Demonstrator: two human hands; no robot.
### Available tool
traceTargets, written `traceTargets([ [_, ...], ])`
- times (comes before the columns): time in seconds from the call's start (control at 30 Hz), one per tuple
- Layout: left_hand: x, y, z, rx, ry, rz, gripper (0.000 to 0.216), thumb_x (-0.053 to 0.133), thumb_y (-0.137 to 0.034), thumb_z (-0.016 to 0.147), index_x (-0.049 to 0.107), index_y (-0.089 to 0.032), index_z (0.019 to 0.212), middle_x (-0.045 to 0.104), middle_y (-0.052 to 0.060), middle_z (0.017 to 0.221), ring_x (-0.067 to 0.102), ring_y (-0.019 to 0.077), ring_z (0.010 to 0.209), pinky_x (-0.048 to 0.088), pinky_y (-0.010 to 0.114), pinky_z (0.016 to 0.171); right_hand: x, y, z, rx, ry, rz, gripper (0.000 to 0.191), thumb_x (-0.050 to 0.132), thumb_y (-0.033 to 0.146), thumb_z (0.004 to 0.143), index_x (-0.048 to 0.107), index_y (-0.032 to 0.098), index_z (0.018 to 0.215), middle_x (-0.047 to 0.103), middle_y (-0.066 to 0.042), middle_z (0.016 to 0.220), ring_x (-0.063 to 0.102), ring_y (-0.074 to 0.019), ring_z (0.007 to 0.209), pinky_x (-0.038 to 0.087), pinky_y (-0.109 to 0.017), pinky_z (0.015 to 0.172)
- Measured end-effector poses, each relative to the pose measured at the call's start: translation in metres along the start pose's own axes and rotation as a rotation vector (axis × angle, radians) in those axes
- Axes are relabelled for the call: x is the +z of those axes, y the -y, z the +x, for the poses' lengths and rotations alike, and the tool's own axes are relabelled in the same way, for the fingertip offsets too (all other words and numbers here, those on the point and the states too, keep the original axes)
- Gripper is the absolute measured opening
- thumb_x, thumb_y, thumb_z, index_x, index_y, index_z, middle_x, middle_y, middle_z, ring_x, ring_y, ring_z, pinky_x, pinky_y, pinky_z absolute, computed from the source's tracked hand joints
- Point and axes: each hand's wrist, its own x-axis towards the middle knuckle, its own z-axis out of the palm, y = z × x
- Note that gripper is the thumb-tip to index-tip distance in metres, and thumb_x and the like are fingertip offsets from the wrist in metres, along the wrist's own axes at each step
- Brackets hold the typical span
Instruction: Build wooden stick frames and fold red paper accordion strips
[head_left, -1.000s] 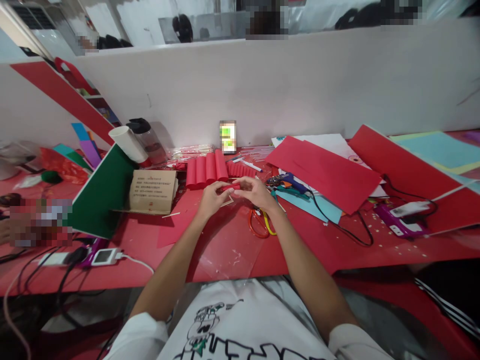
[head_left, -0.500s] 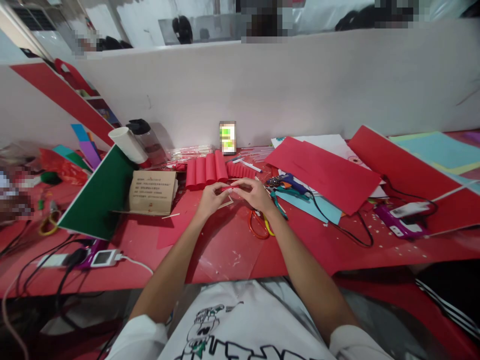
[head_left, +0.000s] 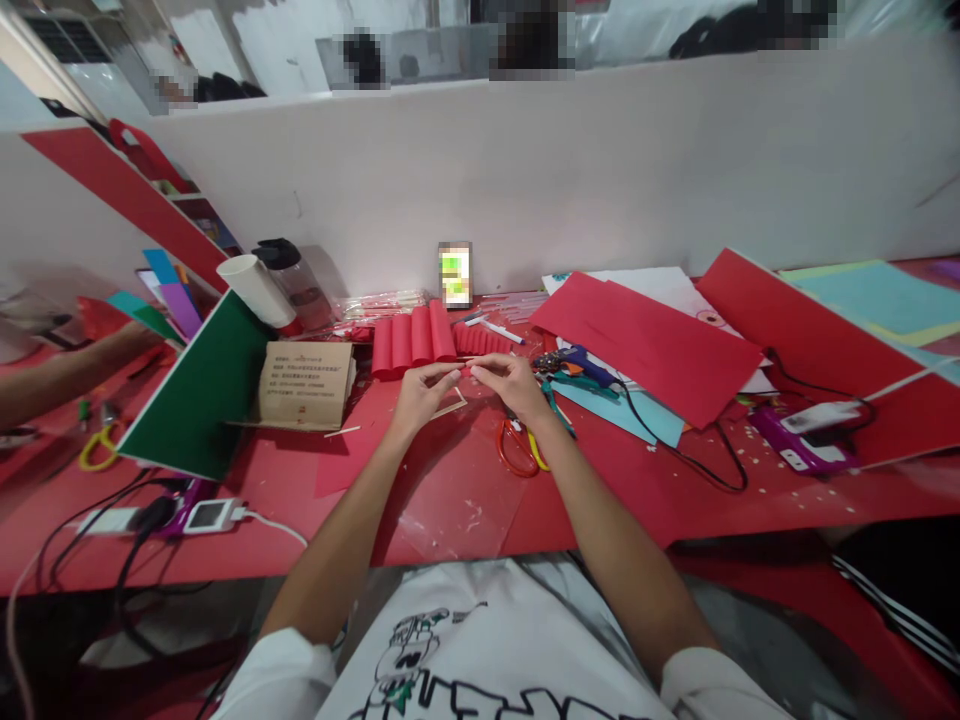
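Observation:
Over the middle of the red table, my left hand [head_left: 421, 396] and my right hand [head_left: 511, 386] face each other, fingertips pinched. Between them runs a thin strip of red paper [head_left: 466, 369], mostly covered by the fingers. Just behind stands a row of large red paper rolls [head_left: 412, 342]. To their right lie smaller red paper rolls [head_left: 486, 341]. A thin pale stick [head_left: 450, 408] rests beside my left hand. Scissors with orange and yellow handles [head_left: 517, 450] lie under my right forearm.
On the left are a cardboard box [head_left: 304, 385], a green board [head_left: 196, 395] and another person's arm [head_left: 82, 372]. A blue glue gun [head_left: 592, 368] with a cord and red sheets [head_left: 652, 345] are at right. A lit phone [head_left: 455, 275] leans on the partition.
My fingertips have moved slightly apart, showing a little more between them; both hands stay in nearly the same place. Another person's arm has reached in at the far left.

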Motion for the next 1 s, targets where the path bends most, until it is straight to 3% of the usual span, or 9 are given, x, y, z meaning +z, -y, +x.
traceTargets([
  [0.23,0.001,0.000,-0.001,-0.024,-0.003,0.007,0.034,0.074,-0.040,0.082,0.079,-0.016,0.105,0.078,0.011,0.105,0.073,0.0249,0.096,0.056,0.037,0.088,0.000,-0.003,0.001,0.024,-0.009,0.034,0.030,0.078,0.039,0.073,0.077,0.020,0.096,0.079,-0.007,0.097,0.073,-0.0209,0.085,0.059,-0.036,0.083],
  [0.47,0.000,0.000,0.001,-0.034,0.023,0.013,0.033,0.075,-0.041,0.080,0.079,-0.015,0.101,0.079,0.011,0.102,0.072,0.0243,0.095,0.056,0.036,0.088,0.000,-0.002,0.001,0.001,-0.018,-0.005,0.025,0.076,0.035,0.075,0.077,0.018,0.093,0.079,-0.008,0.094,0.073,-0.0208,0.084,0.058,-0.034,0.079],
  [0.73,0.002,0.010,0.000,-0.031,0.096,0.073,0.031,0.073,-0.046,0.080,0.074,-0.015,0.085,0.076,0.006,0.079,0.069,0.0184,0.072,0.053,0.029,0.070,0.002,-0.001,-0.001,-0.075,0.058,-0.167,0.018,0.070,0.032,0.078,0.075,0.018,0.088,0.077,-0.007,0.092,0.071,-0.0203,0.084,0.057,-0.034,0.079],
  [1.0,0.001,0.011,0.001,-0.028,0.165,0.118,0.034,0.071,-0.049,0.079,0.072,-0.015,0.078,0.072,0.004,0.072,0.062,0.0152,0.064,0.047,0.026,0.061,-0.005,-0.008,0.002,0.014,0.081,-0.174,0.015,0.068,0.027,0.073,0.074,0.019,0.085,0.074,-0.003,0.074,0.066,-0.0170,0.065,0.052,-0.029,0.062],
])
